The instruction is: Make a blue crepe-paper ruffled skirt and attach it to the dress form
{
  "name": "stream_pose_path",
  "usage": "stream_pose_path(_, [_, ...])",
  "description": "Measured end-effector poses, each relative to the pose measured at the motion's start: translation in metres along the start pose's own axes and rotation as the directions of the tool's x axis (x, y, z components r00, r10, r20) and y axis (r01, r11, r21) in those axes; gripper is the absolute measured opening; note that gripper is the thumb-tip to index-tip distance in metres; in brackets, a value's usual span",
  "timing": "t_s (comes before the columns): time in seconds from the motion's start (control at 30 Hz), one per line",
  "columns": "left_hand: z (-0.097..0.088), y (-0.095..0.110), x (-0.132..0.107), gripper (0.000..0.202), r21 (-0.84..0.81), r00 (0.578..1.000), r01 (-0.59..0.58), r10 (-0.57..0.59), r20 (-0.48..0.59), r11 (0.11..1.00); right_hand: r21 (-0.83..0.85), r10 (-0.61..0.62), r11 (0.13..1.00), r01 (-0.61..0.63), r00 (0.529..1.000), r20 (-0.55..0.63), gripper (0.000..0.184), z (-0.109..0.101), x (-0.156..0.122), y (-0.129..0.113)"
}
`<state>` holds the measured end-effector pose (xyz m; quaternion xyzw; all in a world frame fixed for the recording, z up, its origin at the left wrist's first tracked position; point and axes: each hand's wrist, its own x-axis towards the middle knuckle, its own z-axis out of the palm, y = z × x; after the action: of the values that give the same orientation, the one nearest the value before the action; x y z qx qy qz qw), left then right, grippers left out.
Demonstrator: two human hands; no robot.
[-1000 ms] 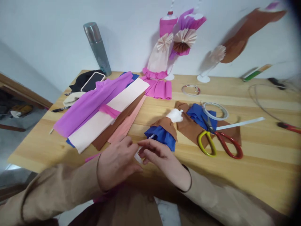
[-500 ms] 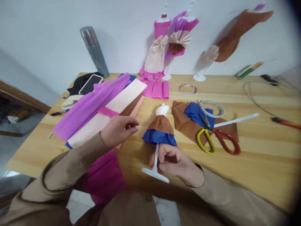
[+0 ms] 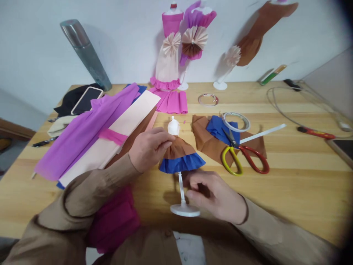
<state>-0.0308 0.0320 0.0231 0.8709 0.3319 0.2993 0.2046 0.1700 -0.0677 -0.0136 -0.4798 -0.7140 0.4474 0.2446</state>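
A small white dress-form stand [image 3: 185, 210] is upright on its round base in front of me, its white bust [image 3: 173, 127] bare. It wears a gathered skirt [image 3: 180, 147], brown over a blue ruffle. My left hand [image 3: 150, 147] pinches the brown skirt near the waist between thumb and fingers. Beside the thin pole, just under the blue hem, is my right hand [image 3: 216, 195]. Its fingers are curled but apart from the thumb, with nothing seen between them; any touch on the pole cannot be made out.
Scissors [image 3: 246, 154], a tape roll [image 3: 236, 122] and brown fabric [image 3: 205, 138] lie to the right. Purple and cream sheets [image 3: 91, 129] are piled left, near a phone [image 3: 87, 100] and a flask [image 3: 88, 55]. Several dressed forms, one pink-topped [image 3: 168, 55], stand by the wall.
My left hand has moved right onto the skirt's waist and closed on it. The tilted stand is now upright, and my right hand has drawn slightly away from its pole.
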Motion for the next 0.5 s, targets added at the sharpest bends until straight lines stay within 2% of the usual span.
stream_pose_path(0.07, [0.003, 0.002, -0.001, 0.012, 0.03, 0.999, -0.035, 0.034, 0.026, 0.999, 0.235, 0.171, 0.958, -0.165, 0.985, -0.006, 0.02, 0.002, -0.003, 0.003])
stream_pose_path(0.13, [0.007, 0.005, -0.003, 0.01, 0.134, 0.992, -0.111, 0.103, 0.07, 0.985, 0.493, 0.305, 0.825, -0.277, 0.952, 0.024, 0.024, 0.005, -0.006, 0.006])
stream_pose_path(0.17, [0.009, 0.007, -0.005, 0.011, 0.213, 0.986, -0.16, 0.144, 0.088, 0.964, 0.578, 0.334, 0.764, -0.287, 0.942, 0.025, 0.028, 0.007, -0.007, 0.008])
stream_pose_path(0.27, [0.018, 0.012, -0.007, 0.014, 0.446, 0.965, -0.26, 0.232, 0.118, 0.856, 0.675, 0.35, 0.708, -0.207, 0.933, -0.081, 0.026, 0.014, -0.006, 0.01])
stream_pose_path(0.37, [0.03, 0.013, -0.008, 0.012, 0.559, 0.959, -0.279, 0.258, 0.119, 0.781, 0.751, 0.362, 0.652, -0.105, 0.913, -0.186, 0.02, 0.022, -0.004, 0.011])
stream_pose_path(0.5, [0.04, 0.009, -0.01, 0.013, 0.631, 0.94, -0.281, 0.34, 0.028, 0.724, 0.884, 0.406, 0.465, -0.047, 0.899, -0.166, 0.024, 0.029, -0.003, 0.007])
